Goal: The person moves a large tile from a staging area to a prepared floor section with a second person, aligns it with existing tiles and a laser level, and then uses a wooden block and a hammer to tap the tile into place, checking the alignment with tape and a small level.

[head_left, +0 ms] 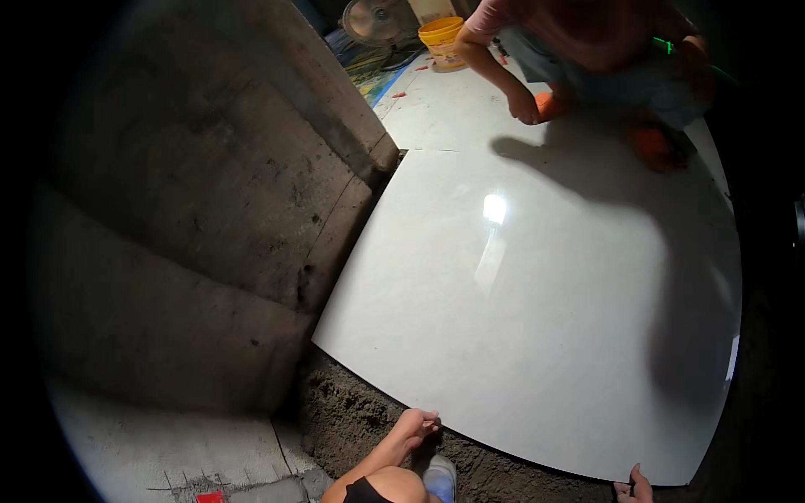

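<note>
A large glossy white floor tile [537, 293] fills the middle of the view, its near edge over rough grey mortar [352, 402]. My left hand [415, 423] is closed at that near edge, left of its middle, fingertips at the rim. Close to the near right corner, my right hand [636, 486] grips the same edge; its thumb points up over the tile and its other fingers are mostly hidden. Light reflects off the tile's surface, and a dark shadow lies across its right side.
A co-worker [587, 50] crouches at the far side in orange footwear, one hand hanging over the tile. A bare wall [201, 184] rises along the left. A yellow bucket [442, 40] and a fan [377, 21] stand at the back. My shoe [439, 478] is on the mortar.
</note>
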{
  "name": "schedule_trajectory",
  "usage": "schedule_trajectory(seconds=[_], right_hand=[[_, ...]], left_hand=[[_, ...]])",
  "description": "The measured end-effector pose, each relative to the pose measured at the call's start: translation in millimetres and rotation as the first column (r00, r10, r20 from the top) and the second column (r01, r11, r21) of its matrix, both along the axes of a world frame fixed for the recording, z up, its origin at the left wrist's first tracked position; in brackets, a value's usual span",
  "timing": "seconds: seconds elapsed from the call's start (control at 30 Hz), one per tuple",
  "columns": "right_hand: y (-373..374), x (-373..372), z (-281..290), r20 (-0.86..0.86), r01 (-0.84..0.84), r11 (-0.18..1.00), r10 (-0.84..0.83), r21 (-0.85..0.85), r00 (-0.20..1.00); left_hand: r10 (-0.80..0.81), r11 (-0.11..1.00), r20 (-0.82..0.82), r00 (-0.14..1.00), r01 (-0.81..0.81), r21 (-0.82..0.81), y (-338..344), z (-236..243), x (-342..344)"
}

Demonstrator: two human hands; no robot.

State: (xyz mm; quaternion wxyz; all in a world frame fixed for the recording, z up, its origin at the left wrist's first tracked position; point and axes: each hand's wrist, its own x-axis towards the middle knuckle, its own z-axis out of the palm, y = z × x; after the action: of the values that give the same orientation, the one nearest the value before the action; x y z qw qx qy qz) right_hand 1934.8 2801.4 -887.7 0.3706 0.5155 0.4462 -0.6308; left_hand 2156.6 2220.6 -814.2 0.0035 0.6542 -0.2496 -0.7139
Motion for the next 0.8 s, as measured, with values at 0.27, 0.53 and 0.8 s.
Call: schedule_trajectory(seconds=[0.27, 0.53, 0.8], right_hand=[[-30, 12, 4, -0.084, -0.109, 0.994, 0.111, 0.028, 0.99], [-33, 6, 55, 0.022, -0.395, 0.916, 0.394, 0.069, 0.919], [-156, -70, 96, -0.047, -0.928, 0.331, 0.943, 0.169, 0.328]], left_hand=[[-0.166, 0.982, 0.042, 0.985, 0.169, -0.085, -8, -19, 20], [0.088, 0.995, -0.104, 0.991, -0.082, 0.059, -1, 1, 23], [-0.431, 0.886, -0.289, 0.855, 0.34, -0.314, -116, 13, -11]])
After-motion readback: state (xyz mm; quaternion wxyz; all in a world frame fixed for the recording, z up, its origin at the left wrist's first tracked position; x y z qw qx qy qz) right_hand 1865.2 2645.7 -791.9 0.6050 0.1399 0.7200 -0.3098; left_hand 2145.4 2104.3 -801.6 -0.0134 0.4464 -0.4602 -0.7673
